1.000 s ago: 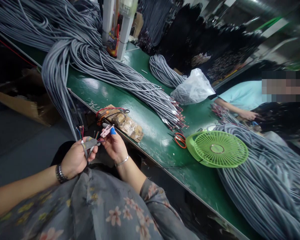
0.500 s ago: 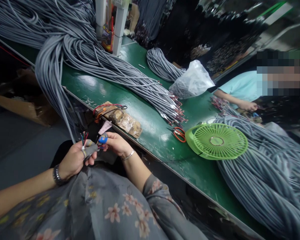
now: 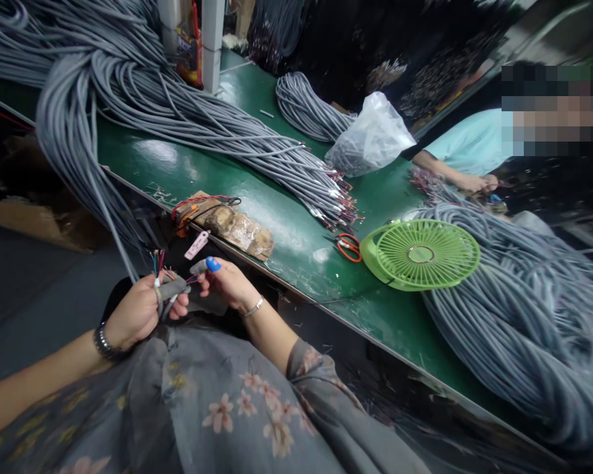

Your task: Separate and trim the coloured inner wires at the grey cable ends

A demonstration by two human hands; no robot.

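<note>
My left hand (image 3: 141,306) is closed round the end of a grey cable (image 3: 121,245) that runs down from the bundle on the table. Thin coloured wires (image 3: 158,262) fan out above its fingers, and a grey covering wraps the thumb. To its right, my right hand (image 3: 227,282) pinches thin wires (image 3: 192,279) that stretch between the two hands. Blue and grey coverings sit on its fingertips. A pink tag (image 3: 196,245) hangs just above the hands at the table edge. The exact wires in the pinch are too small to tell apart.
A wooden block (image 3: 242,230) with red and black leads lies at the edge of the green table (image 3: 296,270). Beyond are a long cable bundle (image 3: 217,125), orange-handled scissors (image 3: 348,247), a green fan (image 3: 420,255) and a plastic bag (image 3: 373,135). Another person's hands (image 3: 479,184) work at the right.
My right hand has drawn away from my left, so wires now show stretched between them. The pink tag now hangs clear of the right hand. The whole view has shifted slightly.
</note>
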